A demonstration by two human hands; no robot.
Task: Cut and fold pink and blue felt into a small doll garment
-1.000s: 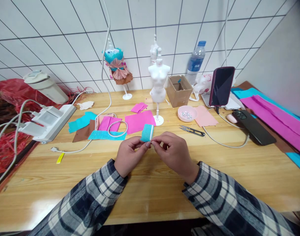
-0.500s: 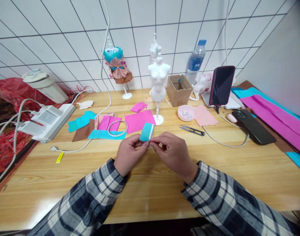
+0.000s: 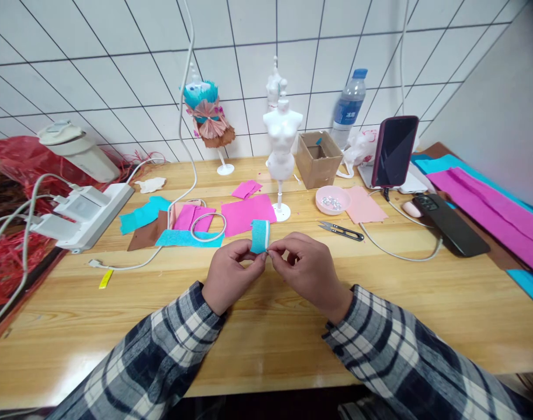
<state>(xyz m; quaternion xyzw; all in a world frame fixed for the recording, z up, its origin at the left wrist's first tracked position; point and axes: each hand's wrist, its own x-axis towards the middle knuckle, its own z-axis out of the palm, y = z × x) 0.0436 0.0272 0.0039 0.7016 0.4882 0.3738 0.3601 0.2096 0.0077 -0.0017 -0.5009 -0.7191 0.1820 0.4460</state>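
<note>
A small strip of turquoise crepe paper (image 3: 260, 236) with a white band along its right edge stands up between my hands. My left hand (image 3: 234, 271) pinches its lower end between thumb and fingers. Fingers pressed together, my right hand (image 3: 308, 271) grips at the strip's bottom right corner, by the white band; fingertips hide exactly what is between them. Just beyond lie a magenta paper sheet (image 3: 246, 214) and a longer turquoise strip (image 3: 188, 239). A bare white mannequin (image 3: 282, 140) rises on its stand behind the hands.
Thread snips (image 3: 340, 231) lie to the right, near a pink bowl (image 3: 321, 204) of small shiny pieces. Behind are a cardboard box (image 3: 310, 166), a water bottle (image 3: 350, 108) and a dressed mannequin (image 3: 209, 116). A power strip (image 3: 102, 219) with cables sits left; a phone (image 3: 452, 224) lies right.
The turquoise strip has turned more upright and its top now curls over. Both hands keep their pinch, almost in the same place.
</note>
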